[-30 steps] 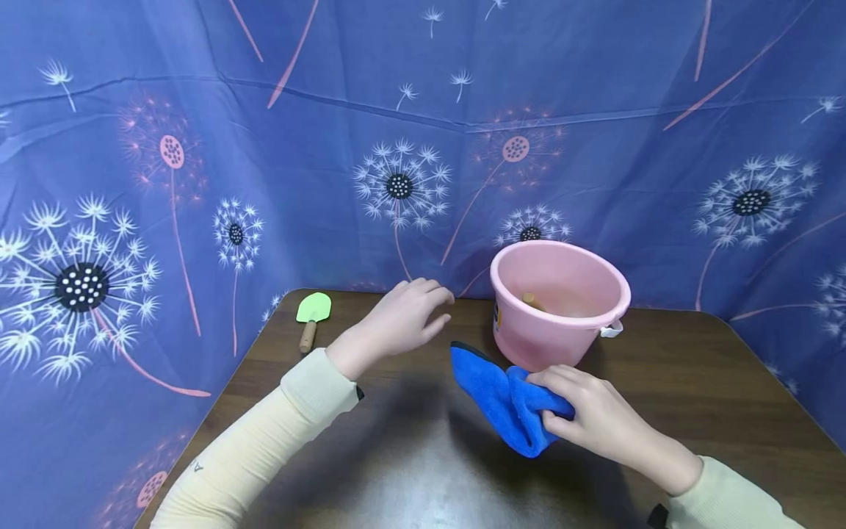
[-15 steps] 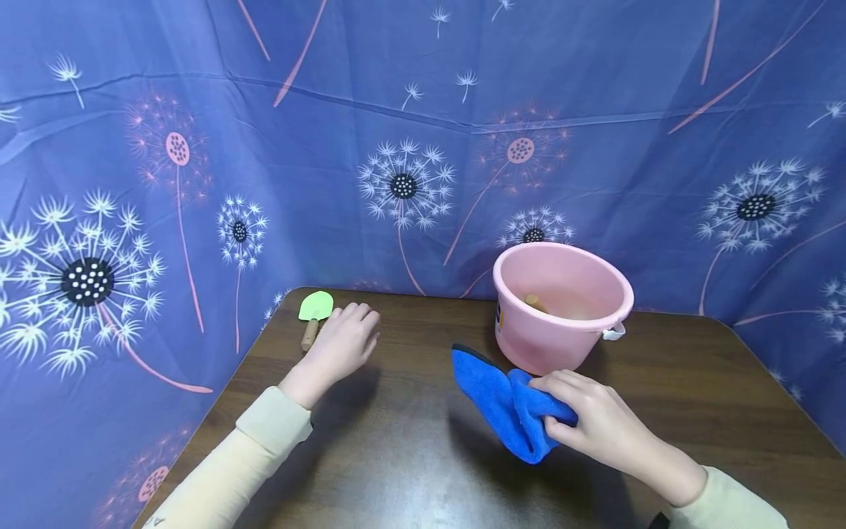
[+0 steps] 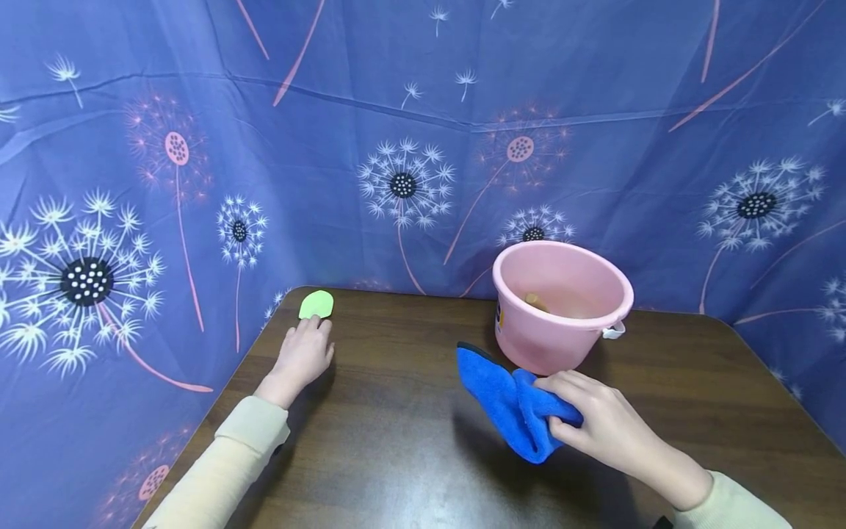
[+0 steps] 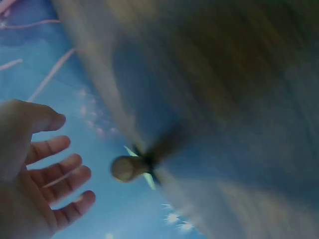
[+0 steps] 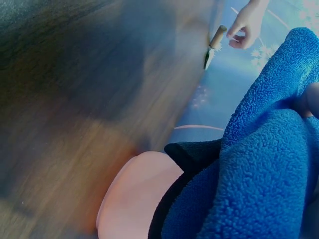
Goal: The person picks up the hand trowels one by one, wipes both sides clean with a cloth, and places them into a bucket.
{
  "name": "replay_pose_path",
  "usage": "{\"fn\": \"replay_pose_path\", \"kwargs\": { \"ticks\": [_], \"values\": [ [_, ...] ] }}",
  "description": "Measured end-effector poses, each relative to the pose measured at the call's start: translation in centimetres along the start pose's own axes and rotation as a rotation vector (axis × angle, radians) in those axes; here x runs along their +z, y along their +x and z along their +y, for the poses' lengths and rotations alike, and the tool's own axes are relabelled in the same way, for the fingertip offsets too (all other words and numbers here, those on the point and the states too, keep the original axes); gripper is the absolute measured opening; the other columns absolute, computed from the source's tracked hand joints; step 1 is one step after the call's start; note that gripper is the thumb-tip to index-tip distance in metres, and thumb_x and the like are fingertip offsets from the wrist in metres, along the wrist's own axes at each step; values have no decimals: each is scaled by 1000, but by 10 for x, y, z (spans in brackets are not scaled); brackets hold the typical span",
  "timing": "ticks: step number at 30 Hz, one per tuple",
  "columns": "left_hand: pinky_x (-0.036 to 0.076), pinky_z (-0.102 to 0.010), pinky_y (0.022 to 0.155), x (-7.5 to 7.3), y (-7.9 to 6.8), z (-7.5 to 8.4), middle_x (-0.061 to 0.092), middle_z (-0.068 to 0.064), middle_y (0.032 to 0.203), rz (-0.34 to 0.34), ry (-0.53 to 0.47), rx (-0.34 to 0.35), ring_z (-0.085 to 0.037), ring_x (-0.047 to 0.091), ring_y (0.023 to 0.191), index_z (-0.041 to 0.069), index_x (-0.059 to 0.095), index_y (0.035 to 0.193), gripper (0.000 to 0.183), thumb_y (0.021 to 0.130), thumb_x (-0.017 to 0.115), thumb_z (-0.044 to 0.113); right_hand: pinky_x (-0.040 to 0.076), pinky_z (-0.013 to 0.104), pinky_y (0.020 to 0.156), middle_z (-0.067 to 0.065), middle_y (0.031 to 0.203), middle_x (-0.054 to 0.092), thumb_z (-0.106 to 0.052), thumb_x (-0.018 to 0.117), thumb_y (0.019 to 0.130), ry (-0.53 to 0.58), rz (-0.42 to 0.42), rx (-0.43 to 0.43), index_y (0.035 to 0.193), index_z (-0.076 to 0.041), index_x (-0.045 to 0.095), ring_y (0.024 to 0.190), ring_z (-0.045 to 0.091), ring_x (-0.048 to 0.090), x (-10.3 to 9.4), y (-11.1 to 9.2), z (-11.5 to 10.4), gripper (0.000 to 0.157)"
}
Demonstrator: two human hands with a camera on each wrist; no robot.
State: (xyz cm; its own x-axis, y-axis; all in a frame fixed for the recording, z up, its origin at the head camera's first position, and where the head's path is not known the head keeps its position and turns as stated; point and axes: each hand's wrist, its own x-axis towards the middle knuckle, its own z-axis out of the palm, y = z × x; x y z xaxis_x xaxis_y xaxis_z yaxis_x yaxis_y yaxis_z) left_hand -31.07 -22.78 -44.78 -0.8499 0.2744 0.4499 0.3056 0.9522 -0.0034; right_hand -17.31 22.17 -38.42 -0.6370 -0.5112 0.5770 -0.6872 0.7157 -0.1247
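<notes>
A small trowel (image 3: pixel 316 303) with a light green blade and a wooden handle lies at the table's back left. My left hand (image 3: pixel 303 358) is over its handle, hiding it in the head view. In the left wrist view the fingers of the left hand (image 4: pixel 50 164) are loosely bent, apart from the round handle end of the trowel (image 4: pixel 124 169). A blue cloth (image 3: pixel 512 404) with a dark edge hangs bunched from my right hand (image 3: pixel 604 419), pinched between thumb and fingers. This cloth (image 5: pixel 264 169) fills much of the right wrist view.
Behind the cloth stands a pink bucket (image 3: pixel 542 342) with a white handle fitting on its right. A tan stick end (image 3: pixel 534 300) shows inside it. A blue dandelion-print curtain (image 3: pixel 330 184) borders the brown wooden table (image 3: pixel 396 441) at the back and sides.
My left hand has moved left from near the middle of the table to above the trowel's handle. The right hand and the blue cloth have hardly moved.
</notes>
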Motion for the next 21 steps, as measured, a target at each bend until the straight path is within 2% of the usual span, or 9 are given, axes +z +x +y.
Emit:
{"fn": "replay_pose_path", "kwargs": {
  "ticks": [5, 11, 14, 17, 21],
  "values": [
    [44, -51, 66, 6, 1, -11, 57, -22, 98, -89, -50, -165, -40, 54, 89, -4, 57, 103, 32, 80, 67, 17, 56, 36, 68, -6, 106, 65, -11, 79, 63, -7, 0, 8, 111, -19, 65, 88, 11, 61, -1, -2, 1, 51],
    [45, -56, 65, 10, 5, -17, 54, -29, 96, -131, -127, -318, -46, 53, 88, -6, 54, 101, 31, 80, 61, 16, 55, 35, 68, -7, 107, 64, -11, 78, 63, -16, -1, 9, 112, -20, 65, 88, 9, 59, -3, -3, 2, 52],
    [46, -57, 69, 11, 9, -20, 52, -31, 96, -212, -170, -390, -48, 53, 89, -11, 50, 103, 36, 82, 58, 18, 56, 36, 68, -6, 107, 65, -11, 79, 63, -14, -7, 19, 112, -20, 65, 88, 10, 60, -2, -3, 2, 52],
    [46, -56, 74, 12, 14, -26, 53, -33, 99, -307, -209, -440, -50, 55, 93, -13, 47, 103, 38, 85, 55, 20, 56, 36, 67, -5, 107, 65, -11, 79, 63, -12, -9, 19, 112, -19, 65, 88, 10, 61, -1, -3, 2, 52],
    [46, -56, 75, 12, 21, -32, 53, -32, 105, -427, -222, -432, -52, 55, 97, -7, 47, 106, 33, 88, 50, 20, 56, 36, 67, -5, 107, 65, -11, 78, 63, -17, -2, 7, 111, -18, 66, 89, 11, 61, 0, -3, 2, 51]
  ]
}}
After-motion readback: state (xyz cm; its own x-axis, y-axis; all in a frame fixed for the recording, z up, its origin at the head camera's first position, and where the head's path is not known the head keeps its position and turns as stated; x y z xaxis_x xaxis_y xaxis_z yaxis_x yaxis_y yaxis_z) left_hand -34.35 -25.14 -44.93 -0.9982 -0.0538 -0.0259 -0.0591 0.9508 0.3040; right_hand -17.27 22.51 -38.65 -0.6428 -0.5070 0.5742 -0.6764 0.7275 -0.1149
